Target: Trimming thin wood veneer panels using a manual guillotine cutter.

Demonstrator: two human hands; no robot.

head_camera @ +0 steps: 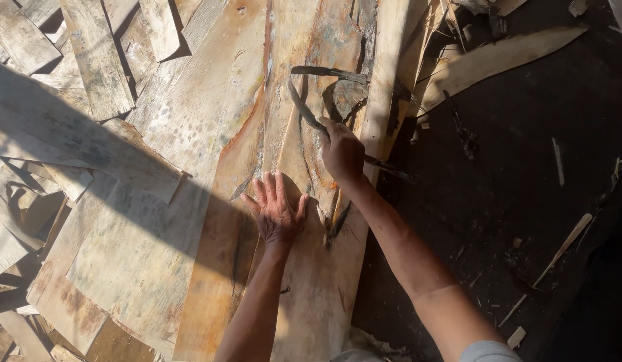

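My left hand (276,209) lies flat, fingers spread, on a long pale wooden plank (324,281) that runs away from me. My right hand (342,151) is closed around the handle of a curved dark metal blade (304,107), a sickle-like tool whose tip rests on the plank's stained, bark-edged surface ahead of my hand. A strip of dark bark (337,224) hangs loose along the plank just below my right wrist.
Weathered boards and offcuts (89,141) pile up at the left and far side, partly in shadow. Dark ground (525,201) at the right is strewn with splinters and a long pale sliver (498,57).
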